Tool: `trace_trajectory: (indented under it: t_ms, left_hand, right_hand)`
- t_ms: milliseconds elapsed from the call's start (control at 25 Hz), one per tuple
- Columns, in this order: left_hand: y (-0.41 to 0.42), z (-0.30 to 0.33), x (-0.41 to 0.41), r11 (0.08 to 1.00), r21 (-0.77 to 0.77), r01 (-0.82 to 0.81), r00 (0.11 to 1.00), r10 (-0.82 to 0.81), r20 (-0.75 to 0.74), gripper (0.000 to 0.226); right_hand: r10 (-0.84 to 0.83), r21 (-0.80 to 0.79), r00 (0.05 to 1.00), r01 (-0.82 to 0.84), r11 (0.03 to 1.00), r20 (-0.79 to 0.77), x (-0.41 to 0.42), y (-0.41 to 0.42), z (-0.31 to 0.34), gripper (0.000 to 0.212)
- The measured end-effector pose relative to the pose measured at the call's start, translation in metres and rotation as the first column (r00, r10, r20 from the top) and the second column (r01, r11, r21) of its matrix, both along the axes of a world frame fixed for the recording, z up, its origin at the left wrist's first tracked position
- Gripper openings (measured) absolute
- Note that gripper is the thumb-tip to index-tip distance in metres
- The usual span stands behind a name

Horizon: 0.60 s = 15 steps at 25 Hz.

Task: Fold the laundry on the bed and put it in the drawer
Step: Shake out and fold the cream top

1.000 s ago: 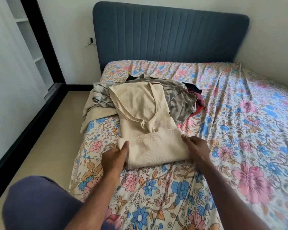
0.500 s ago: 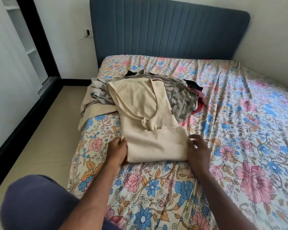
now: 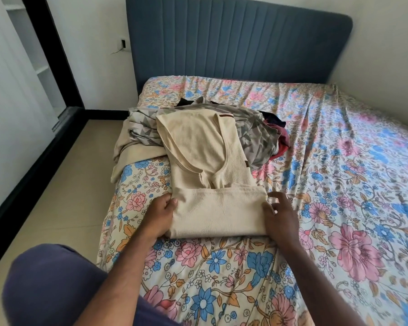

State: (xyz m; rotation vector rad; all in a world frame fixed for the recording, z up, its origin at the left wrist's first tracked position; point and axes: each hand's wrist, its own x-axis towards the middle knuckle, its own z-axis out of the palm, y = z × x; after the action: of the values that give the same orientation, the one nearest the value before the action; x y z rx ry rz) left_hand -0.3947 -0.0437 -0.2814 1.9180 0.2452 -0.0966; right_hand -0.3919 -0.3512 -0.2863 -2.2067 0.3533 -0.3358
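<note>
**Bottom fold set; both hands at the top's side edges**

Over the last second the person's hands slid from the near corners of the cream knitted top (image 3: 207, 184) to its side edges, and the lower third, turned up over the body, settled flat. By the look of it the first fold was done and the next fold was being prepared.

Nearest, the left hand (image 3: 159, 216) pinched the folded band's left edge, thumb on top. The right hand (image 3: 279, 211) touched the right edge with fingers spread and relaxed, holding nothing.

The one top lay on the floral bedsheet (image 3: 339, 208), its shoulders resting on the unfolded pile (image 3: 252, 135) beyond: one grey patterned garment, one beige, one dark red, at least one black. Farthest stood one blue headboard (image 3: 238, 43). No drawer was in view.
</note>
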Motion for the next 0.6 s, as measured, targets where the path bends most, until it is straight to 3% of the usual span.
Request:
trace_trajectory:
  t_ms: [160, 240, 320, 440, 520, 600]
  left_hand:
    - [0.018, 0.004, -0.016, 0.965, -0.230, 0.129, 0.982, -0.156, -0.104, 0.026]
    - [0.020, 0.000, -0.022, 0.968, -0.207, 0.141, 0.977, -0.170, -0.131, 0.021]
    - [0.015, -0.003, -0.027, 0.993, -0.121, 0.014, 0.996, -0.024, -0.083, 0.012]
    - [-0.005, 0.001, -0.034, 0.955, 0.019, -0.297, 0.952, 0.295, 0.079, 0.038]
    - [-0.015, 0.004, -0.035, 0.930, 0.091, -0.356, 0.929, 0.342, 0.140, 0.048]
    - [-0.021, 0.006, -0.033, 0.926, 0.155, -0.346, 0.926, 0.310, 0.215, 0.048]
  right_hand:
    - [0.061, 0.181, 0.995, -0.045, 0.982, -0.083, -0.038, -0.011, 0.004, 0.034]
    - [0.095, 0.283, 0.981, -0.044, 0.958, -0.167, -0.050, -0.020, 0.006, 0.034]
    - [0.088, 0.360, 0.966, 0.005, 0.933, -0.242, -0.047, -0.026, 0.011, 0.040]
    - [0.042, 0.184, 0.947, 0.018, 0.983, -0.318, -0.022, -0.026, 0.023, 0.042]
    - [0.040, 0.006, 0.950, -0.041, 0.999, -0.311, -0.006, -0.020, 0.022, 0.034]
    - [0.034, -0.109, 0.981, -0.056, 0.992, -0.193, 0.002, -0.011, 0.015, 0.038]
